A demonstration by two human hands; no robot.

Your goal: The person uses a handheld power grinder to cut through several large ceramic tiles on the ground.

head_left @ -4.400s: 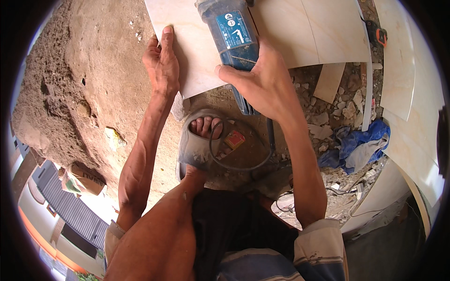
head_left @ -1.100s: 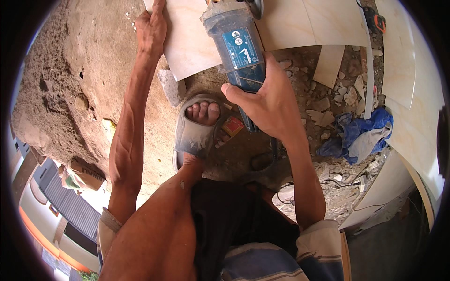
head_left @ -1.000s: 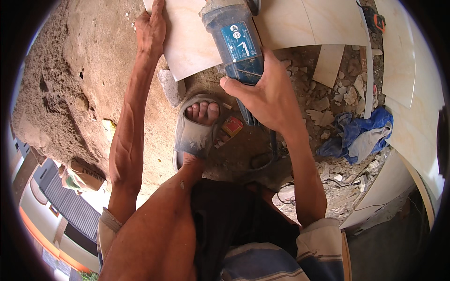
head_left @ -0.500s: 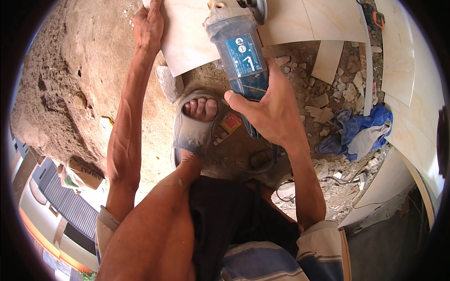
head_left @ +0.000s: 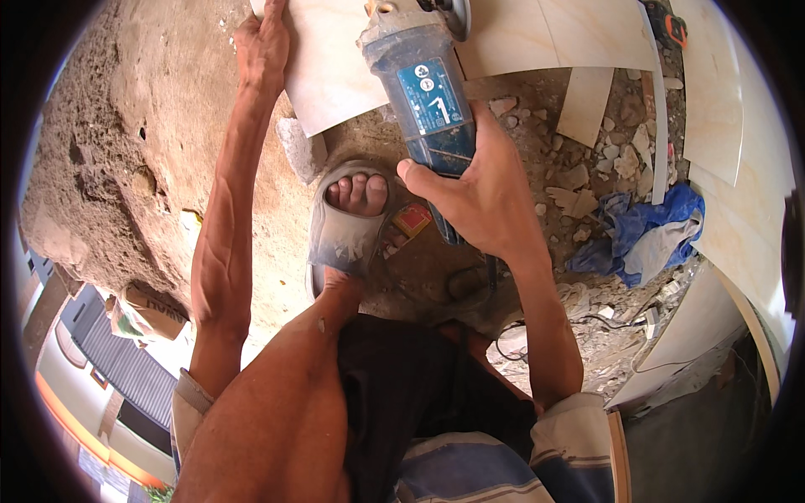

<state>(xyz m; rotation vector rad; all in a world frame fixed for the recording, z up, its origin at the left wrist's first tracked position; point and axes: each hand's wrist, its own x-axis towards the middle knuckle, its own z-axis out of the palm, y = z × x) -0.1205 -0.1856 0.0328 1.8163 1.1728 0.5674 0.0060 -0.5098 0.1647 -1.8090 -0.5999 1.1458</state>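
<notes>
My left hand grips the left edge of a cream marbled tile, its fingertips partly cut off at the upper frame edge. My right hand is closed around the body of a dusty blue angle grinder. The grinder's head lies over the tile, with part of its disc showing at the top. Its cord hangs below my right hand. Under the tile's near corner lies a grey concrete chunk, just above my sandalled foot.
Rubble, a tile strip, a blue crumpled cloth and a black-orange tool lie rightward. More tile sheets stand at far right. Bare dirt fills the left, with a sack farther back.
Since the oldest frame, my left hand and the tile have moved up and slightly left. My right hand and the grinder have shifted down, bringing the disc into view.
</notes>
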